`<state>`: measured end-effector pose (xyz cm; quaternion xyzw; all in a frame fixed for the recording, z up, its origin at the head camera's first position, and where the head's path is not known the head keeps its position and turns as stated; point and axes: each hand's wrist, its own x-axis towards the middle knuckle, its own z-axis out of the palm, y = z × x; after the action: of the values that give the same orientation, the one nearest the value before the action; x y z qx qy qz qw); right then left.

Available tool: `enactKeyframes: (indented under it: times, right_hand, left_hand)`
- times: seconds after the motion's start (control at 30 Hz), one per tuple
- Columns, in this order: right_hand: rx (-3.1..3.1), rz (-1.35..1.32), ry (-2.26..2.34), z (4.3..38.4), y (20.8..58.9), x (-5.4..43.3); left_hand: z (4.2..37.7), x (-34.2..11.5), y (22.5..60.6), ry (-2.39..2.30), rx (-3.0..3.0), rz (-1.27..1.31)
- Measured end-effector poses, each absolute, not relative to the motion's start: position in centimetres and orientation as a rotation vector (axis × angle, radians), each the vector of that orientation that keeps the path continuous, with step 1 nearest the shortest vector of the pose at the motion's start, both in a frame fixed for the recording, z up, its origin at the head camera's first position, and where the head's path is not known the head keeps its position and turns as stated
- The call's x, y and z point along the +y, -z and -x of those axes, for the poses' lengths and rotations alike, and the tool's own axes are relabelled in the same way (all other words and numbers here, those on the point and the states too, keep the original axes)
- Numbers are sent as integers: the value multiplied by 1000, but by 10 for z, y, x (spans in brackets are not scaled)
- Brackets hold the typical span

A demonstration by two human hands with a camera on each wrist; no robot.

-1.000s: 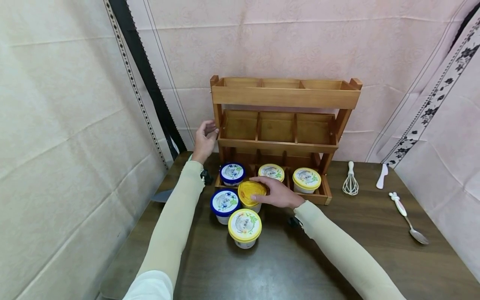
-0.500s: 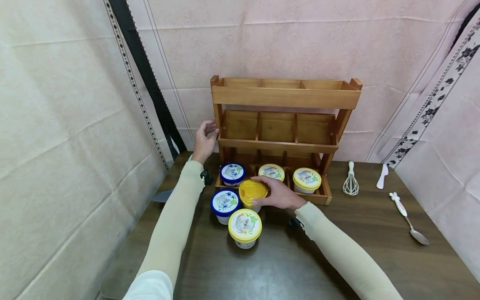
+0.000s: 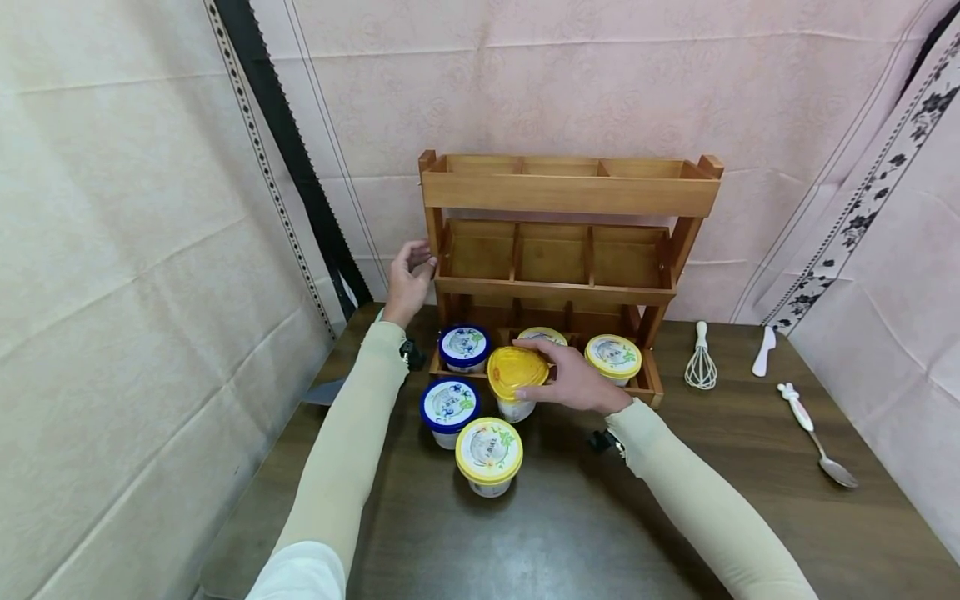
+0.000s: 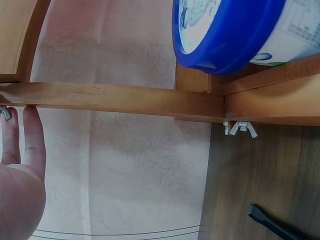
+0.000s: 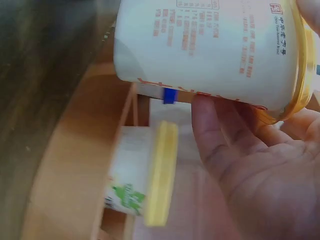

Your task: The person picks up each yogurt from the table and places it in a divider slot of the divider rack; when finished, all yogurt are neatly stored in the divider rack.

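Observation:
My right hand [image 3: 576, 381] grips a white tub with a golden-yellow lid [image 3: 513, 367], in front of the wooden rack's lowest tier. The right wrist view shows the tub's printed white wall [image 5: 200, 47] tilted, with fingers along its side. My left hand [image 3: 408, 279] rests at the left side of the three-tier wooden rack [image 3: 570, 196]. In the left wrist view two straight fingers [image 4: 34, 140] touch the rack's side post [image 4: 125, 97]. The bottom tier holds a blue-lidded tub [image 3: 464, 346] at left, a yellow-lidded tub [image 3: 542, 335] mid, partly hidden, and another yellow-lidded tub [image 3: 613, 357] at right.
A blue-lidded tub [image 3: 450, 403] and a yellow-lidded tub [image 3: 490, 454] stand on the table [image 3: 600, 517] before the rack. To the right lie a small whisk [image 3: 701, 362], a white-handled utensil [image 3: 764, 352] and a spoon [image 3: 817, 435]. Fabric walls [image 3: 585, 83] enclose the table.
My right hand has raised the golden-lidded tub slightly and carried it right and toward the rack, covering more of the middle yellow-lidded tub. The left hand has stayed at the rack.

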<state>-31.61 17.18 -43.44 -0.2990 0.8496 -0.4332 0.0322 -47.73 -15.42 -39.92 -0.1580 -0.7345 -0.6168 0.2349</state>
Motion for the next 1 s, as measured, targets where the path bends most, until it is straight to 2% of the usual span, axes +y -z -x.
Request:
enactKeyframes:
  times: [0.8, 1.0]
  right_hand:
    - [2731, 947, 1537, 289, 351, 224]
    - [2780, 976, 1639, 286, 330, 236]
  left_hand:
    - [479, -151, 400, 1685, -2014, 425]
    - [457, -145, 385, 1675, -2033, 412]
